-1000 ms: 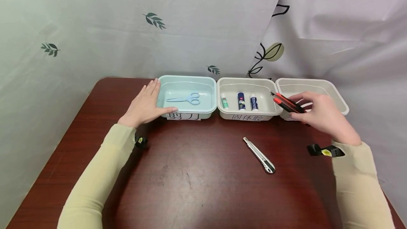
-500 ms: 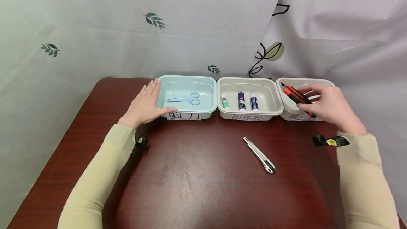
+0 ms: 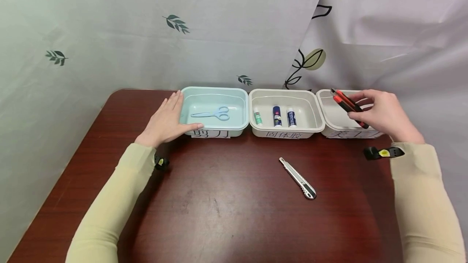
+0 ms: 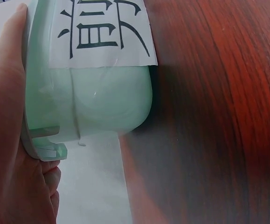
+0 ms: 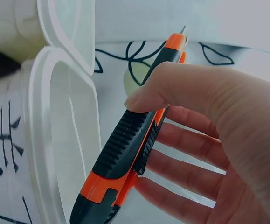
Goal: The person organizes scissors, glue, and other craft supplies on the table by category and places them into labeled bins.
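My right hand (image 3: 385, 115) pinches a red-and-black utility knife (image 3: 349, 108) between thumb and fingers, over the right-hand off-white bin (image 3: 329, 111). In the right wrist view the utility knife (image 5: 125, 140) shows orange ends, a ribbed black grip and a short blade tip at the top. My left hand (image 3: 162, 119) rests at the left end of the light blue bin (image 3: 204, 100), its thumb along the front rim and its fingers straight along the side. Inside that bin lie light blue scissors (image 3: 213, 113). A silver utility knife (image 3: 297, 178) lies on the table.
The middle off-white bin (image 3: 305, 111) holds a green-and-white glue stick (image 3: 258, 117) and two dark blue ones (image 3: 277, 116). All three bins stand in a row at the back of the dark red table (image 3: 219, 198), with handwritten paper labels in front. A patterned curtain hangs behind.
My right hand has carried the red-and-black utility knife to the right and slightly back, from near the middle bin's right edge to over the right-hand bin. The left hand has stayed put.
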{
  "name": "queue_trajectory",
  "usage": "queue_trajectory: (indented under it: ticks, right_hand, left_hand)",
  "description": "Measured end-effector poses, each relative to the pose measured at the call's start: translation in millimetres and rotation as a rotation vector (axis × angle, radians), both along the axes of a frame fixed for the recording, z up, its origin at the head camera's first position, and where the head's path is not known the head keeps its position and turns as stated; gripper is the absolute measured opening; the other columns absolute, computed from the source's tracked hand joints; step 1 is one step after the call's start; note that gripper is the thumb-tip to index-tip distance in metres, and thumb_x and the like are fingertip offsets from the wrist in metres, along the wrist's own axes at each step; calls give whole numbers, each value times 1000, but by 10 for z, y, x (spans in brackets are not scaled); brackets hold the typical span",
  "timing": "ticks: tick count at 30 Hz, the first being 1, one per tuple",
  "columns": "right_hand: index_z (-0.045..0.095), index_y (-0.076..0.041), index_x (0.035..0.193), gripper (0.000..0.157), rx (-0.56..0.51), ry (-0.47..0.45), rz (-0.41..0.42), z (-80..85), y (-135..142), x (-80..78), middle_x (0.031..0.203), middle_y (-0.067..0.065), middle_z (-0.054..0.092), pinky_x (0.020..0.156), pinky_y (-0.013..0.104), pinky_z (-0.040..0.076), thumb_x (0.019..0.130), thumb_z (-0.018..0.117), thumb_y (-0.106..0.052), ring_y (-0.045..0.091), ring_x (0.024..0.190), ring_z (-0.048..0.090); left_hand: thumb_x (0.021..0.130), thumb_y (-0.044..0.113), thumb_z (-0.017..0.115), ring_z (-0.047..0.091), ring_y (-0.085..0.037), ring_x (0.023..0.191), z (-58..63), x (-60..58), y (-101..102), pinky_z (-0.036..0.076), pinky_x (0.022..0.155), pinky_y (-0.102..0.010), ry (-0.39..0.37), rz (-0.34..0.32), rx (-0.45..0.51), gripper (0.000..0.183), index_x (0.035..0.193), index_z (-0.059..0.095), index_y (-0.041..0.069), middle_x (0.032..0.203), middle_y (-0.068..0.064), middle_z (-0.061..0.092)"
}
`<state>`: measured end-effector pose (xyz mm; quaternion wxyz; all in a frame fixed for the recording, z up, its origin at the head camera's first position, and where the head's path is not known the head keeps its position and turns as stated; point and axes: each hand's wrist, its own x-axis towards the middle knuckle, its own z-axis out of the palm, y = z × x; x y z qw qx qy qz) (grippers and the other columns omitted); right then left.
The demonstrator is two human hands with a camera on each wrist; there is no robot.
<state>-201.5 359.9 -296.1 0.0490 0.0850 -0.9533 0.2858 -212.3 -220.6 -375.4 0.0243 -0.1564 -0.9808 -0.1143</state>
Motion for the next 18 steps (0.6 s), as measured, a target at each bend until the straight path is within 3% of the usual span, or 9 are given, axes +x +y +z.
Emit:
queue_trajectory:
  ticks: [8, 18]
  right_hand:
    - [71, -7, 123, 44, 49, 14, -17, 9, 115, -102, 107, 24, 71, 57, 12, 47, 82, 83, -13, -16, 70, 58]
    - [72, -7, 120, 41, 70, 5, -34, -37, 201, -253, 106, 23, 72, 60, 15, 43, 82, 84, -16, -17, 73, 55]
  left_hand:
    - [85, 82, 54, 7, -34, 154, 1, 3, 4, -1, 124, -39, -12, -2, 3, 125, 160, 8, -6, 167, -22, 7]
    - [85, 81, 55, 7, -34, 154, 28, 15, 2, 7, 124, -47, -8, -3, -3, 124, 160, 9, -7, 167, -24, 10]
